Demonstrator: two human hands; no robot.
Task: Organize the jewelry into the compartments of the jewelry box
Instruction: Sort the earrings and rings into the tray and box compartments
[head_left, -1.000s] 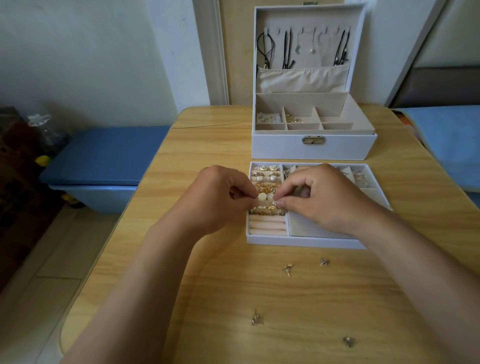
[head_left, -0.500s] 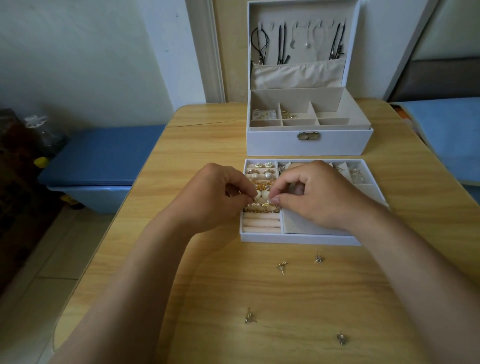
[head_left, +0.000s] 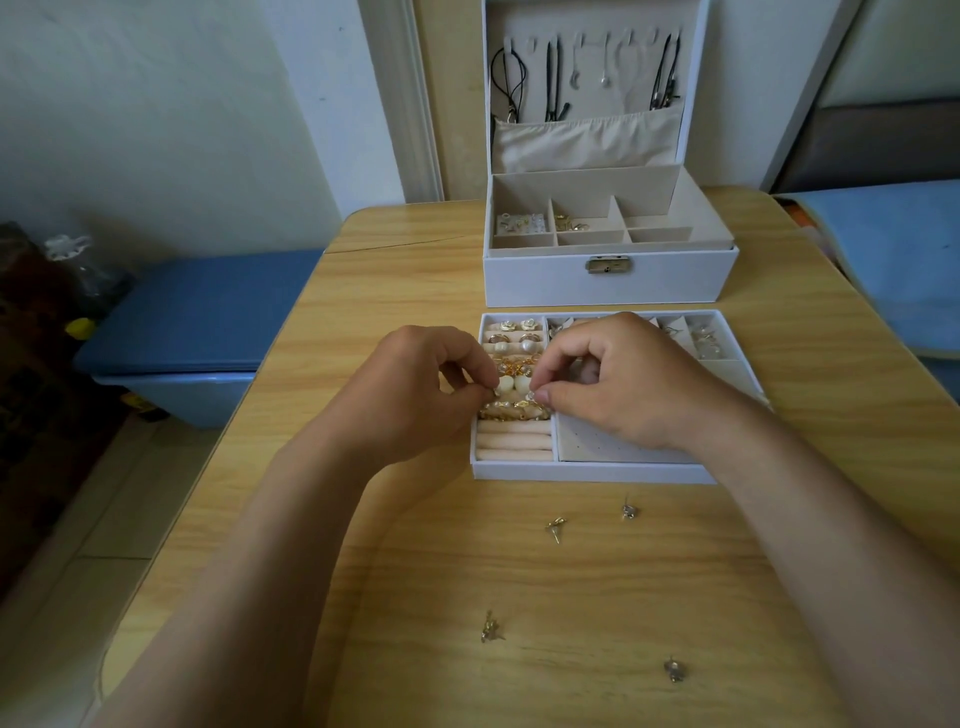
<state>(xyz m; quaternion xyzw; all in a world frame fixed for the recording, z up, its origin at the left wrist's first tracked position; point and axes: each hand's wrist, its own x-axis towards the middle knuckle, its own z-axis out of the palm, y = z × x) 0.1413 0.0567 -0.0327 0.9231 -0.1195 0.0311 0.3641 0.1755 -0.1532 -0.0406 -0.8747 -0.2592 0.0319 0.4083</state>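
A white removable tray (head_left: 592, 472) lies on the wooden table in front of the open white jewelry box (head_left: 608, 280). Its left column of beige ring rolls (head_left: 513, 441) holds gold and pearl pieces in the upper rows. My left hand (head_left: 415, 389) and my right hand (head_left: 613, 379) meet over the middle rolls, each pinching a small earring (head_left: 522, 385) at the fingertips. Several loose stud earrings lie on the table nearer me, one earring (head_left: 556, 529) just below the tray and another earring (head_left: 491, 627) further down.
The box lid stands upright with necklaces (head_left: 556, 78) hanging inside; two rear compartments (head_left: 540, 223) hold small pieces. A blue bench (head_left: 197, 312) sits left of the table, a blue cushion (head_left: 904, 260) to the right. The table (head_left: 395, 291) edge runs close on the left.
Both hands stay together over the ring rolls, with only slight finger movement. The view has shifted so the tray and box sit a little higher in the frame.
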